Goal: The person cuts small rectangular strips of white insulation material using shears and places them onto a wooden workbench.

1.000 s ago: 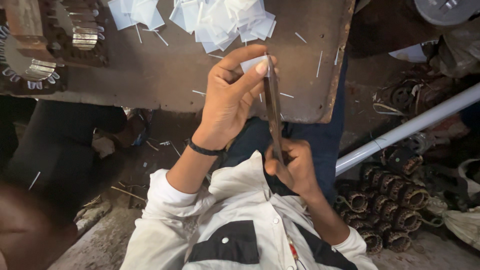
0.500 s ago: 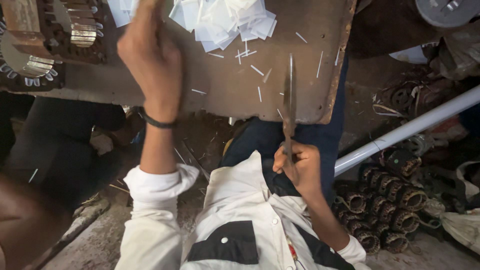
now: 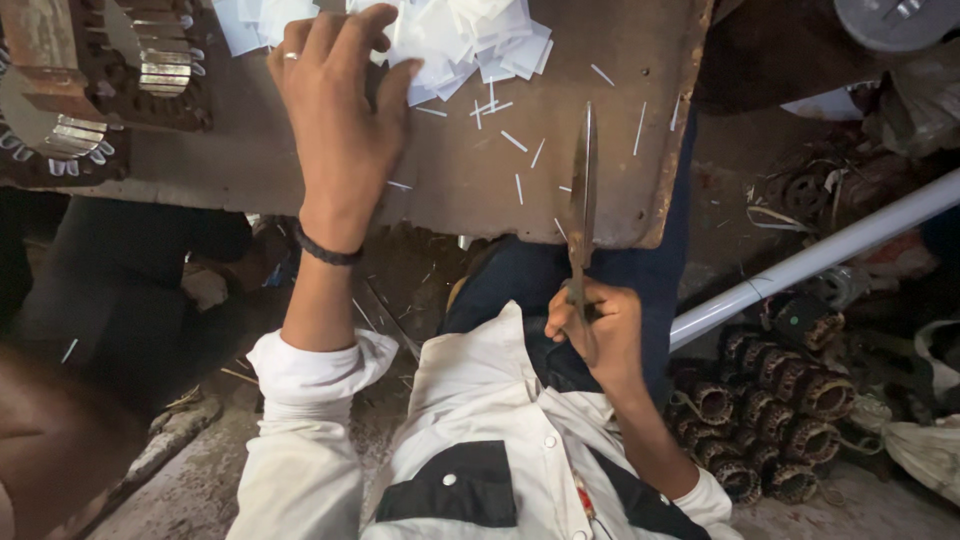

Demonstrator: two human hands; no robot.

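My right hand [image 3: 598, 330] is closed around the handles of long metal scissors [image 3: 582, 190], whose blades point away from me over the near edge of a worn brown board [image 3: 480, 190]. My left hand [image 3: 340, 110] reaches forward over the board with fingers spread, its fingertips at a heap of white cut sheets [image 3: 470, 35] at the far side. It grips nothing that I can see. Thin white offcut strips [image 3: 520, 140] lie scattered on the board between the heap and the scissors.
Metal toothed stator-like parts [image 3: 60, 110] sit at the board's left end. A white pipe [image 3: 820, 260] slants across the right. Several wound copper coils [image 3: 770, 420] lie on the ground at lower right. A dark-clothed person's leg [image 3: 110, 280] is at left.
My left hand let go of the small white piece it held at the scissors, swung left and forward, and now rests at the sheet heap. The scissors stayed in my right hand.
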